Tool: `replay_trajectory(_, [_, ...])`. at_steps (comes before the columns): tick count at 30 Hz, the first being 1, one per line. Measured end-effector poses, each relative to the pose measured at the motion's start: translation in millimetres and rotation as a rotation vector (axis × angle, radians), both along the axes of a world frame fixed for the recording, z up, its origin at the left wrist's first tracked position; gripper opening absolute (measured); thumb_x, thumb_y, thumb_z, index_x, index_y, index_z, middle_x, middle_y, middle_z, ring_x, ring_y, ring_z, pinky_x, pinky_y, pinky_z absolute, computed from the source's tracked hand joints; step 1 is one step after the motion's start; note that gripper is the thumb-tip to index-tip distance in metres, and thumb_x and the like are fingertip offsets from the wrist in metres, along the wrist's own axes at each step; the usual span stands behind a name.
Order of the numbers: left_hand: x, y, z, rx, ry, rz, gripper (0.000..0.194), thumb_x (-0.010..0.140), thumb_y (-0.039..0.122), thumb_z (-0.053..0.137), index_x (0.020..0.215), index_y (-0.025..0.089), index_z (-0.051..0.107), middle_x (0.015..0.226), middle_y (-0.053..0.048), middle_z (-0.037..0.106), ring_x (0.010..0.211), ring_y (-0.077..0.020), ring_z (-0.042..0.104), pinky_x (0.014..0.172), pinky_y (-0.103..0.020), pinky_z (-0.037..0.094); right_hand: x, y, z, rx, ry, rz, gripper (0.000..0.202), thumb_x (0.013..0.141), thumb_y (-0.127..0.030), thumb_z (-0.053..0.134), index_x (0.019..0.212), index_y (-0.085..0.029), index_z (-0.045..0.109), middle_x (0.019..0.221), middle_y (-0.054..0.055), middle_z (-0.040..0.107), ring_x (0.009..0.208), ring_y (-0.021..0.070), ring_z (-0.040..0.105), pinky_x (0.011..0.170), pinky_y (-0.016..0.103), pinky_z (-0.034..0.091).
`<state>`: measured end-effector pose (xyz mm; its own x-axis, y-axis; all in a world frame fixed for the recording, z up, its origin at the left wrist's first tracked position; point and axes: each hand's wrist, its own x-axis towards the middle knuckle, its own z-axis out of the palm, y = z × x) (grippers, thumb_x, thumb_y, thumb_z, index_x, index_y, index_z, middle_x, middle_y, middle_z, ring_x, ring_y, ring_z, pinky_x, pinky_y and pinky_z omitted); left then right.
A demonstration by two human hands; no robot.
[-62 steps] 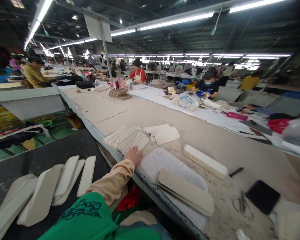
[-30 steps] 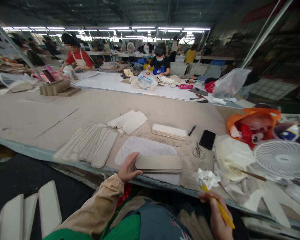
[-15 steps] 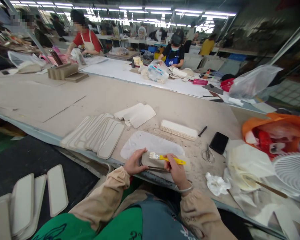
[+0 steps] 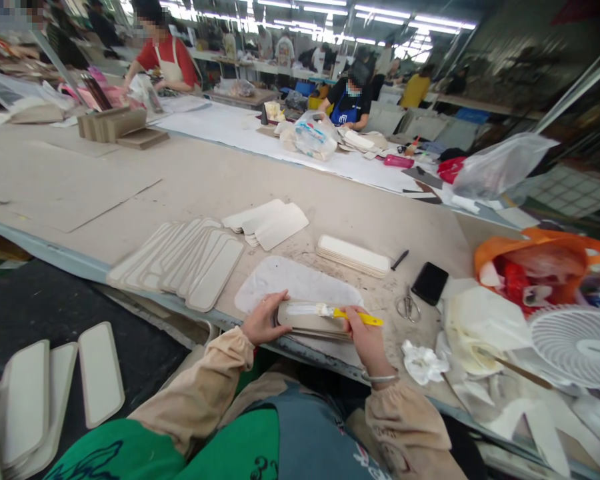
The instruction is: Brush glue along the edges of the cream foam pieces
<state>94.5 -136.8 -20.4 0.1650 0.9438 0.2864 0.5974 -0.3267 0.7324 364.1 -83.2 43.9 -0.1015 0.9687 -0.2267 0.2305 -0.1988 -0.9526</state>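
My right hand point(image 4: 363, 332) grips a yellow-handled brush point(image 4: 360, 317), its bristles loaded with white paste. The bristles touch the top of a small stack of rounded grey-beige panels point(image 4: 315, 323) at the table's near edge. A white streak of paste lies on the top panel, left of the bristles. My left hand point(image 4: 266, 320) holds the stack's left end between thumb and fingers. Under and behind the stack lies a translucent white sheet point(image 4: 300, 279). Fanned rounded panels point(image 4: 180, 260) spread to the left, and a neat pile of narrow panels point(image 4: 353, 255) sits behind on the right.
On the right are scissors point(image 4: 409, 307), a black phone-like object point(image 4: 430, 283), crumpled tissue point(image 4: 425, 362), a glue container point(image 4: 480, 357) with a stick, a white fan point(image 4: 580, 347) and an orange bag point(image 4: 485, 257). More panels point(image 4: 100, 373) lie on a black surface at lower left. Co-workers sit across the table.
The brush has moved right along the top panel, leaving a white streak of paste. My left hand stays on the stack's left end. The camera view has shifted slightly.
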Motion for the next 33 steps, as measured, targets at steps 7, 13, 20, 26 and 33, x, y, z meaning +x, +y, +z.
replay_trajectory(7, [0.2,0.7,1.3,0.001,0.032,0.013,0.087,0.076,0.04,0.072,0.15,0.022,0.029,0.131,-0.013,0.058,0.124,-0.0293,0.051,0.107,-0.047,0.041,58.5,3.0,10.1,0.071,-0.243,-0.152,0.04,0.081,-0.056,0.054,0.084,-0.019,0.067,0.052,-0.003,0.054,0.052,0.017,0.051,0.055,0.029,0.038])
replay_trajectory(13, [0.0,0.6,1.3,-0.003,0.043,0.014,0.09,0.075,0.039,0.073,0.151,0.022,0.026,0.132,-0.013,0.058,0.124,-0.0295,0.052,0.107,-0.047,0.042,45.5,-12.2,23.5,0.125,-0.308,-0.189,0.033,0.084,-0.053,0.054,0.083,-0.022,0.065,0.055,-0.004,0.055,0.055,0.0171,0.052,0.061,0.029,0.04])
replay_trajectory(20, [-0.1,0.1,1.1,0.009,0.016,-0.004,0.092,0.075,0.039,0.074,0.151,0.021,0.026,0.134,-0.014,0.056,0.125,-0.0299,0.051,0.108,-0.048,0.04,-37.8,-26.9,15.1,-0.012,0.19,0.129,0.039,0.085,-0.059,0.05,0.086,-0.022,0.062,0.053,-0.003,0.053,0.047,0.0137,0.043,0.049,0.027,0.036])
replay_trajectory(26, [0.4,0.7,0.8,0.005,0.025,-0.004,0.091,0.076,0.042,0.073,0.151,0.022,0.026,0.132,-0.014,0.057,0.122,-0.0297,0.052,0.106,-0.047,0.041,-53.6,-26.1,0.3,-0.047,0.14,0.203,0.033,0.085,-0.055,0.051,0.082,-0.023,0.061,0.049,-0.004,0.05,0.044,0.0138,0.04,0.048,0.027,0.033])
replay_trajectory(33, [-0.2,2.0,1.8,0.039,0.052,-0.013,0.086,0.078,0.043,0.071,0.149,0.021,0.03,0.13,-0.013,0.058,0.122,-0.0293,0.052,0.106,-0.045,0.042,-1.3,-20.0,6.5,-0.025,-0.028,0.078,0.031,0.084,-0.053,0.053,0.079,-0.023,0.063,0.049,-0.005,0.05,0.047,0.0151,0.043,0.05,0.028,0.033])
